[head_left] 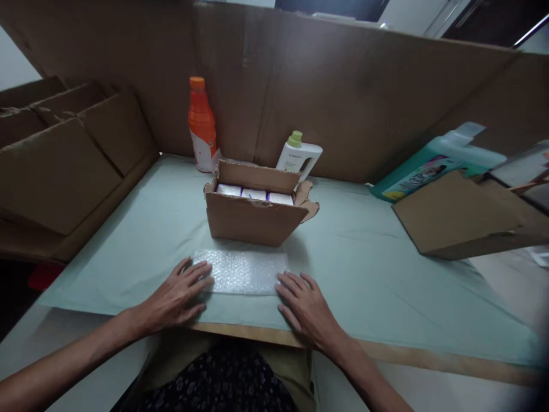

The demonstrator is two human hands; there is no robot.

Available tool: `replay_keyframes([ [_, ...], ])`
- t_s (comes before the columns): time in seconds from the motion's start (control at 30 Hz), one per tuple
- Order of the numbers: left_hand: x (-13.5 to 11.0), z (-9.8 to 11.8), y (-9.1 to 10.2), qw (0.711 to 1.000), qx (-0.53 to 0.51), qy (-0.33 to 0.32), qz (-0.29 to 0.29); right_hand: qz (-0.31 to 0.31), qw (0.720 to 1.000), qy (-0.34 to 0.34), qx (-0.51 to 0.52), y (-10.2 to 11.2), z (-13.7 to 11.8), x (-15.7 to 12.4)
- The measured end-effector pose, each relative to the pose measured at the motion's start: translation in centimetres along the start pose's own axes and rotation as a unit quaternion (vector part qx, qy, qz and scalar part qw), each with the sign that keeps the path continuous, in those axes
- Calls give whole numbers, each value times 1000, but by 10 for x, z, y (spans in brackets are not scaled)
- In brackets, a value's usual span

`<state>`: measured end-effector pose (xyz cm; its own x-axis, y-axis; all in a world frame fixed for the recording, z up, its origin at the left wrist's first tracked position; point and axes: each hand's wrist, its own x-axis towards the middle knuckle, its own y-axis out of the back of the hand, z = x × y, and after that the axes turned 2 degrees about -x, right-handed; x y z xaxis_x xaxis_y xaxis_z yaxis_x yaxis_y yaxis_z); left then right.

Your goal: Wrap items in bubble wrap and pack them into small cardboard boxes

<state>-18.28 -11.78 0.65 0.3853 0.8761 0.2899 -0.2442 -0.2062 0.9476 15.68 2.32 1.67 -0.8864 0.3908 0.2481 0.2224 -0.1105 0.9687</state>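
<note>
The tabletop (364, 292), covered in pale green, carries an open box (246, 222), with an orange bottle (201, 123) and a white bottle (295, 155) standing behind it. Bubble wrap (244, 273) lies flat before the box, between the two hands: the left hand (182, 292) rests loosely spread fingers on its left end, the right hand (304, 303) extended, slightly parted ones at its right end.

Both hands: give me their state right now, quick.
Left hand: open, at the left end of the bubble wrap, gripping nothing.
Right hand: open, at its right end, gripping nothing.
</note>
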Motion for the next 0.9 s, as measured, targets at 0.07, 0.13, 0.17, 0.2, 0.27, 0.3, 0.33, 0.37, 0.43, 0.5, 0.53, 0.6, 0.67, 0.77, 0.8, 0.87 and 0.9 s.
replay_keyframes([
  [0.07,-4,4,-6,999,-3,36,-7,-1,999,-34,20,-7,-2,-8],
  [0.13,3,10,-12,998,10,55,1,24,997,-65,33,-12,-9,-1],
  [0.17,8,13,-16,998,16,55,-7,34,996,-68,41,-15,-15,7],
  [0.2,15,17,-22,998,18,51,-24,36,996,-64,51,-18,-21,18],
  [0.27,24,21,-33,996,14,45,-76,16,996,-45,73,-28,-30,37],
  [0.3,27,21,-38,994,8,47,-100,3,996,-37,83,-34,-32,42],
  [0.33,27,21,-41,992,-2,49,-117,-6,995,-34,91,-39,-31,44],
  [0.37,26,19,-43,991,-16,48,-127,-6,994,-41,97,-44,-27,42],
  [0.43,20,13,-39,991,-44,55,-110,22,991,-88,99,-50,-13,30],
  [0.5,15,5,-32,992,-54,106,-47,50,979,-179,81,-48,3,16],
  [0.53,13,0,-28,987,-45,151,-12,50,971,-226,63,-46,10,11],
  [0.6,14,-10,-23,967,-7,252,23,30,956,-292,22,-41,18,10],
  [0.67,19,-17,-22,949,28,315,3,8,948,-317,-1,-38,18,18],
  [0.77,32,-19,-26,939,12,341,-38,12,946,-322,29,-41,10,33],
  [0.8,35,-17,-28,939,-3,343,-34,22,944,-324,55,-43,8,37],
  [0.87,40,-10,-30,939,-37,342,1,48,930,-340,130,-45,3,39],
  [0.9,41,-5,-30,935,-57,348,24,60,917,-355,173,-45,1,37],
])
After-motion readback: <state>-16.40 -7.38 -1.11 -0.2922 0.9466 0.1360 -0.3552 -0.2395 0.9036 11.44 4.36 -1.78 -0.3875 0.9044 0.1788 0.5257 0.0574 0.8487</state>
